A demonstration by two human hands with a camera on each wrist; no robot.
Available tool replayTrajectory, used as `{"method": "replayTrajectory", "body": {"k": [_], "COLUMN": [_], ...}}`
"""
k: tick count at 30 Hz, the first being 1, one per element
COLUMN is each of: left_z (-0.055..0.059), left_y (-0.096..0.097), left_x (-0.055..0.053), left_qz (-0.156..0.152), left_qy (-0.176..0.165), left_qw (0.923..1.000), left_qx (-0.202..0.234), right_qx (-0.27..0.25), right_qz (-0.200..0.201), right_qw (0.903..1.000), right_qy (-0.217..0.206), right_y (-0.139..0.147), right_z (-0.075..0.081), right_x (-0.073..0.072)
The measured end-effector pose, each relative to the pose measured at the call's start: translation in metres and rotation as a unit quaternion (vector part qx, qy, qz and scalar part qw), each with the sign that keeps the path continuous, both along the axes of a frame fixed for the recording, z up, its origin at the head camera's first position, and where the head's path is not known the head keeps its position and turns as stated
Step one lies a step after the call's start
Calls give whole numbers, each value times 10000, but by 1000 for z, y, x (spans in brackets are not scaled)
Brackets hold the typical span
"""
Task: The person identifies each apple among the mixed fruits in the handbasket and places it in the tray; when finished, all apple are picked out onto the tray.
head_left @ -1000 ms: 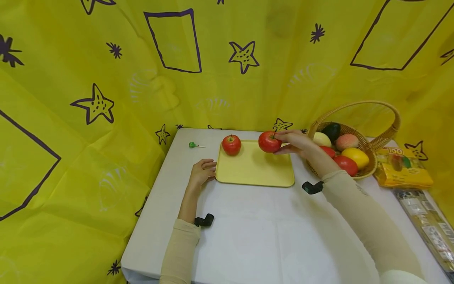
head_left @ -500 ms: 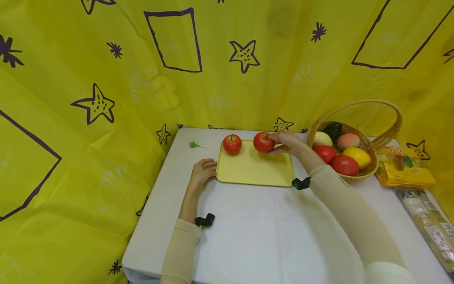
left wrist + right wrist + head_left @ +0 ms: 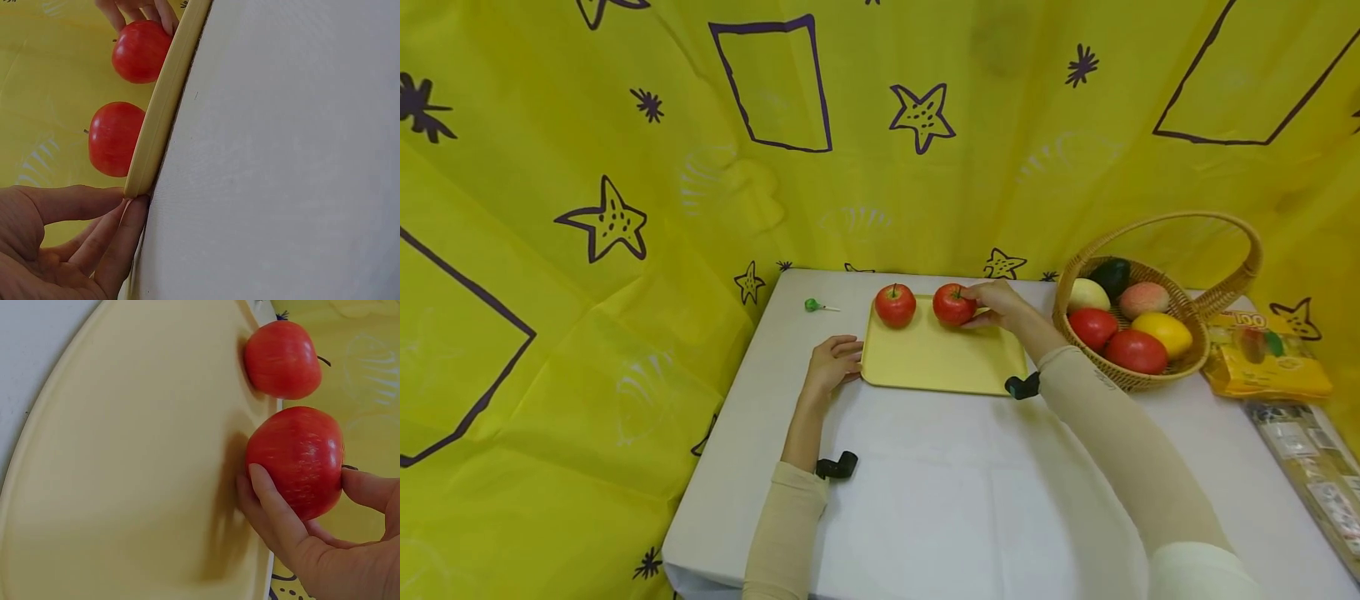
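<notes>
A red apple (image 3: 954, 305) is gripped by my right hand (image 3: 1002, 308), close over the back of a yellow tray (image 3: 940, 367). In the right wrist view the thumb and fingers (image 3: 281, 515) curl around this apple, its shadow falling on the tray. To its left a second red apple (image 3: 895, 306) sits on the tray near the back left corner. My left hand (image 3: 832, 364) is at the tray's left edge. The left wrist view shows its thumb (image 3: 81, 201) on top of the rim and the fingertips beneath, pinching it.
A green lollipop (image 3: 822, 306) lies behind the left hand. At the right stands a wicker basket (image 3: 1206, 333) with several fruits, its tall handle arching up. Beyond it are a yellow packet (image 3: 1270, 358) and a clear plastic package (image 3: 1307, 467). A yellow curtain (image 3: 850, 192) hangs behind the table.
My right hand has carried its apple left and slightly down, nearer the other apple. The left hand keeps its place at the tray's edge.
</notes>
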State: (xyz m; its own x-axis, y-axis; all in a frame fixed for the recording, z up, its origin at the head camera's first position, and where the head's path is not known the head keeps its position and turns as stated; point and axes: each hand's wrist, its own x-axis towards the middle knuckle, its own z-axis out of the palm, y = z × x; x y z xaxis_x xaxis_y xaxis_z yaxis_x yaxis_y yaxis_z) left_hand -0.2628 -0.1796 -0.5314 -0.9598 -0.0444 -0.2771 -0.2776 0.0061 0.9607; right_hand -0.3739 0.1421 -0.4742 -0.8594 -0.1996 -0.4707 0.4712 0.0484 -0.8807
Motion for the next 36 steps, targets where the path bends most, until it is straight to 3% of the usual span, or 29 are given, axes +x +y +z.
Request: {"method": "replayTrajectory", "body": {"k": [10, 21, 26, 36], "left_z": [-2, -2, -2, 0], "left_y": [0, 1, 2, 3], "left_x": [-2, -1, -1, 0], "left_qz": [34, 45, 28, 60], "left_qy": [-53, -35, -34, -89], "left_qw": [10000, 10000, 10000, 9999], "left_qx": [68, 70, 52, 52], "right_qx": [437, 1084, 1223, 1055], "right_qz": [-243, -109, 47, 144], "right_qw": [9987, 9938, 9913, 9916], "right_qy": [14, 233, 486, 733], "right_y": [-12, -6, 6, 20], "right_z": [-3, -5, 7, 49], "right_x": [1, 6, 15, 34]}}
